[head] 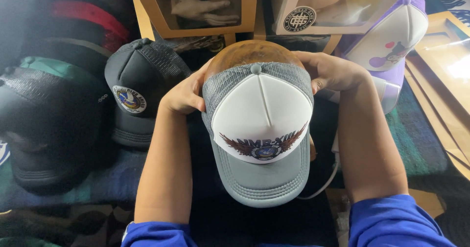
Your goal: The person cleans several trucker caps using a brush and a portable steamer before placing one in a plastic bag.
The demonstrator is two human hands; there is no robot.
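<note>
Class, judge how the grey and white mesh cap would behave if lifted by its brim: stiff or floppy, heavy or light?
The grey and white cap is probably light: much of it is open mesh. Its smooth front panel likely keeps shape; the mesh back, under both hands, would sag.

Both hands (188, 94) (329, 71) grip a grey-and-white cap (261, 124) on a brown form (252, 51).

A dark grey mesh-backed cap with a round embroidered patch (139, 88) sits to the left, beside a black cap with a teal crown (46, 115) and a black cap with a red band (85, 19) behind. A purple-and-white cap with a cartoon print (391, 41) rests at right, near tan cardboard window boxes (196, 12), over a green and blue patterned blanket (413, 139).
</note>
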